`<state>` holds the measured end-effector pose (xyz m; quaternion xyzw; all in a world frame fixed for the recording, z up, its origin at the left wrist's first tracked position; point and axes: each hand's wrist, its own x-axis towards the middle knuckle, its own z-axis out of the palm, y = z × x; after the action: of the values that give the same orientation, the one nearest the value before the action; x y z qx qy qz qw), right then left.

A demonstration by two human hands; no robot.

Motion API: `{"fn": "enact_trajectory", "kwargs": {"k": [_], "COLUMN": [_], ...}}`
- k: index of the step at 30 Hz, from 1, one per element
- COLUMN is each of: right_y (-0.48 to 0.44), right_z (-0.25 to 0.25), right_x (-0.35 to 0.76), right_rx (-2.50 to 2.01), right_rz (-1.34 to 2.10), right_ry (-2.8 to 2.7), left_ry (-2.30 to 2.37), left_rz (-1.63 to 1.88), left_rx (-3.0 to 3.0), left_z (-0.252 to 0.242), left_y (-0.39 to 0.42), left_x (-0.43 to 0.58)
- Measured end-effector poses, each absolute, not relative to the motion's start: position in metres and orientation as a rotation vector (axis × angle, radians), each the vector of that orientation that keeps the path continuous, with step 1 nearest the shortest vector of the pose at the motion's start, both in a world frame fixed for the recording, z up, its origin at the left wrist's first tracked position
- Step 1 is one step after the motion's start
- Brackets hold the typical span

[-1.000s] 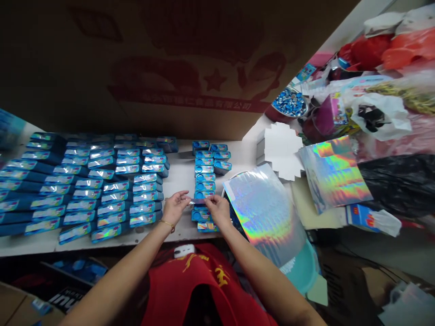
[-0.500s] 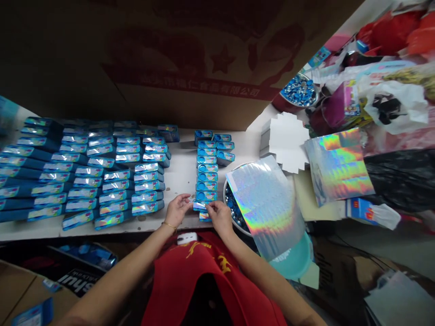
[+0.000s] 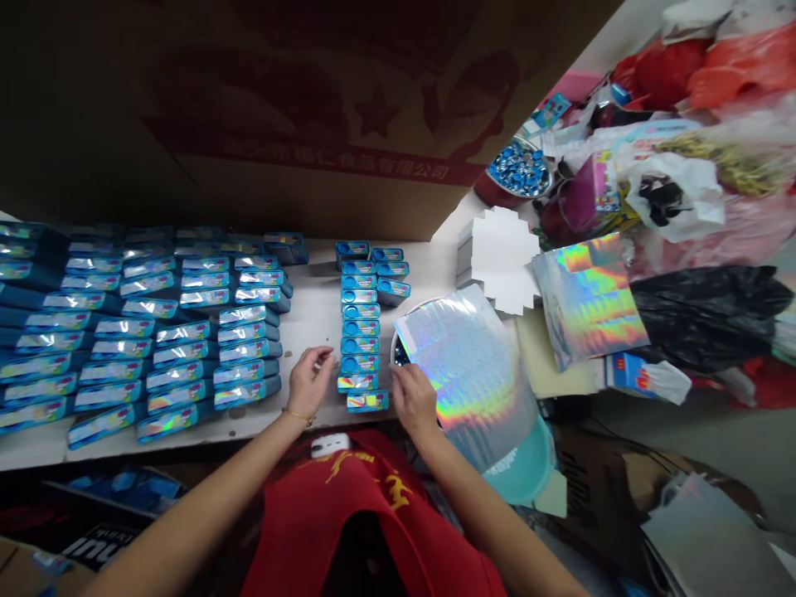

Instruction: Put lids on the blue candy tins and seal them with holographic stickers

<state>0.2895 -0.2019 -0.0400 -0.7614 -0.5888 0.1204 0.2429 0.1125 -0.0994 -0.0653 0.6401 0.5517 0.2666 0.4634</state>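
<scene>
A column of small blue boxes (image 3: 360, 345) stands between my hands, several with a round blue disc on the top face. The nearest two, the front box (image 3: 367, 401) and the box behind it (image 3: 357, 382), show shiny rainbow reflections. My left hand (image 3: 309, 383) is just left of the column, fingers loosely curled and apart, with nothing visible in it. On the other side, my right hand (image 3: 414, 400) is beside the column at the rim of a round pan (image 3: 394, 344). Its thumb and fingertips are pinched together; whatever they hold, if anything, is hidden.
Rows of blue boxes (image 3: 180, 352) fill the left side. A large carton (image 3: 279, 191) stands behind. A holographic sheet (image 3: 473, 373) covers much of the pan. Stacked white card (image 3: 501, 257), another shiny sheet (image 3: 590, 298) and a bucket of blue caps (image 3: 521, 168) are at right.
Both hands have let go of a box near the column's front and moved apart, left hand leftward, right hand toward the pan. The view has shifted slightly.
</scene>
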Motion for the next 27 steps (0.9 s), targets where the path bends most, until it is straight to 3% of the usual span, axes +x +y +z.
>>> {"fn": "enact_trajectory", "kwargs": {"k": [7,13,18,23,27], "right_y": [-0.141,-0.121,-0.133,-0.157,-0.177], "right_z": [-0.035,-0.058,-0.06,-0.007,0.045], "right_x": [0.375,0.391,0.395,0.384,0.369], "right_rx": [-2.099,-2.05,-1.956,-1.985,-1.996], "right_rz": [0.077,0.064,0.044,0.155,0.532], "right_ry": [-1.721,-2.199,-2.275,-2.031,-1.564], "left_ry": [1.154,1.334,1.352,1.337,1.245], "left_rz": [0.368,0.332,0.346,0.353,0.512], "left_rx": [2.239,2.25,2.219,2.175,1.975], "left_z": [-0.038,-0.055,-0.057,-0.057,-0.047], "left_y": [-0.065,-0.063,-0.065,-0.062,-0.059], "left_x": [0.219,0.252,0.25,0.252,0.242]}}
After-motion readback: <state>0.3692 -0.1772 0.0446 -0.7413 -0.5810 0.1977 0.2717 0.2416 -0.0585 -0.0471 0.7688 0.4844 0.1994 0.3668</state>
